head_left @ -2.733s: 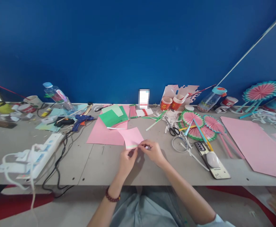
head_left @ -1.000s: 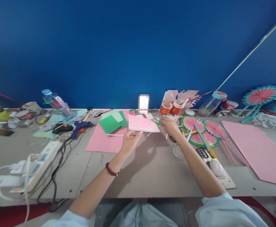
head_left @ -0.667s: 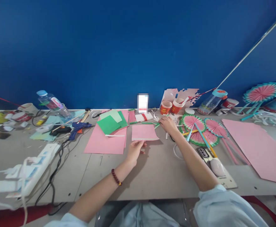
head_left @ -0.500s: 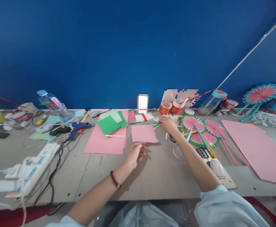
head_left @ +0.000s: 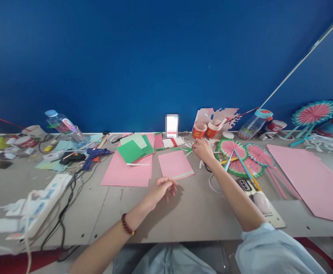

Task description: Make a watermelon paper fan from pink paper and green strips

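A square of pink paper [head_left: 175, 163] lies flat on the table, with a pale green strip [head_left: 183, 175] along its near edge. My left hand [head_left: 164, 189] hovers just in front of that edge, fingers loosely bent and apart, holding nothing I can see. Beyond the square to the right, my right hand [head_left: 203, 150] reaches down among paper scraps and thin strips [head_left: 187, 146] near the red paper cups [head_left: 199, 130]. Its fingers are bent together, and whatever is under the fingertips is hidden.
Green sheets [head_left: 130, 151] rest on larger pink sheets [head_left: 130, 177] to the left. A blue glue gun [head_left: 93, 158] and a power strip [head_left: 48, 201] with cables lie farther left. Folded watermelon fans [head_left: 235, 150], a phone [head_left: 244, 185] and a mouse [head_left: 262, 203] are on the right.
The pink square's near edge has come down flat, showing the pale green strip. My left hand has drawn back slightly toward me; my right hand has hardly moved.
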### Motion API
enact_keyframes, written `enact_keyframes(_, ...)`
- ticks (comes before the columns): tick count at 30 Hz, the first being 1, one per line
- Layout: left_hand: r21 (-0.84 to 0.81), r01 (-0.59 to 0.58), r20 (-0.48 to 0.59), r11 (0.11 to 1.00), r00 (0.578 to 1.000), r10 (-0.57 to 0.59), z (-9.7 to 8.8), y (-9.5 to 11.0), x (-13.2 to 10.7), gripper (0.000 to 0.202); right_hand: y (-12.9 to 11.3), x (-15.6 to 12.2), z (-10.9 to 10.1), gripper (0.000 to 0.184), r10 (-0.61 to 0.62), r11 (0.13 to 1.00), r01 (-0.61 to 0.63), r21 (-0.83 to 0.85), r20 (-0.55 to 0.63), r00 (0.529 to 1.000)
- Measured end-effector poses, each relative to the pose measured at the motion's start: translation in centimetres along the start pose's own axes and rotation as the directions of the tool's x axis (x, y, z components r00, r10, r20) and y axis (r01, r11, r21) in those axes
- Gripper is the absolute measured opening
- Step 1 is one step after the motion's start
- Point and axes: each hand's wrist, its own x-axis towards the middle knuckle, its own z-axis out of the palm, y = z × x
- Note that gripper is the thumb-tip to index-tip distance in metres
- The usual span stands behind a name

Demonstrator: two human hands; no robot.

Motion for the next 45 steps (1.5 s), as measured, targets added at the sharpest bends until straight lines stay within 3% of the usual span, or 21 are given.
enact_keyframes(3,0.257,-0.24,-0.108,0.936,0.956,0.274,-1.5,1.1,1.0,0.019,0.0,0.2,-0.1,0.021,0.054,0.998,-0.053,0.024,-0.029,0.998)
enact_keyframes(6,0.512,-0.354,-0.062,0.783,0.894,0.444,-2.7,1.7,2.5,0.02,0.1,0.4,-0.1,0.023,0.055,0.997,-0.056,0.045,0.003,0.998)
enact_keyframes(10,0.684,-0.38,-0.027,0.622,0.84,0.543,-3.4,1.0,3.9,0.023,0.1,0.5,-0.1,0.027,0.007,0.999,-0.01,0.051,0.05,0.999)
enact_keyframes(14,0.753,-0.4,-0.041,0.523,0.765,0.643,-3.7,-0.2,4.3,0.024,-0.1,0.4,0.1,0.026,0.009,0.997,-0.012,0.076,0.044,0.999)
enact_keyframes(23,0.784,-0.414,0.025,0.463,0.766,0.643,-4.4,-1.5,4.6,0.027,-0.8,0.4,0.6,0.019,0.182,0.934,-0.142,0.329,-0.096,0.979)
enact_keyframes(27,0.78,-0.421,0.032,0.462,0.765,0.643,-4.4,-1.5,4.7,0.027,-0.5,0.9,0.3,0.017,0.29,0.816,-0.15,0.558,-0.171,0.942)
enact_keyframes(31,0.785,-0.424,0.043,0.452,0.765,0.643,-4.5,-1.3,4.6,0.028,0.3,1.2,0.3,0.023,0.409,0.688,-0.183,0.702,-0.168,0.897)
enact_keyframes(36,0.797,-0.418,0.049,0.437,0.765,0.643,-4.5,-1.5,4.6,0.028,1.2,1.2,0.6,0.036,0.554,0.52,-0.231,0.822,-0.119,0.824)
enact_keyframes(40,0.782,-0.435,0.052,0.446,0.758,0.65,-4.4,-1.4,4.7,0.026,1.7,1.1,-1.0,0.036,0.624,0.429,-0.233,0.873,-0.101,0.775)
enact_keyframes(43,0.778,-0.433,0.056,0.455,0.769,0.637,-4.3,-1.1,4.5,0.026,1.4,1.0,-3.3,0.032,0.646,0.192,-0.179,0.965,0.013,0.763)
enact_keyframes(45,0.779,-0.419,0.045,0.466,0.779,0.626,-4.1,-0.9,4.3,0.026,0.6,0.9,-4.9,0.03,0.569,-0.006,-0.17,0.985,0.143,0.81)
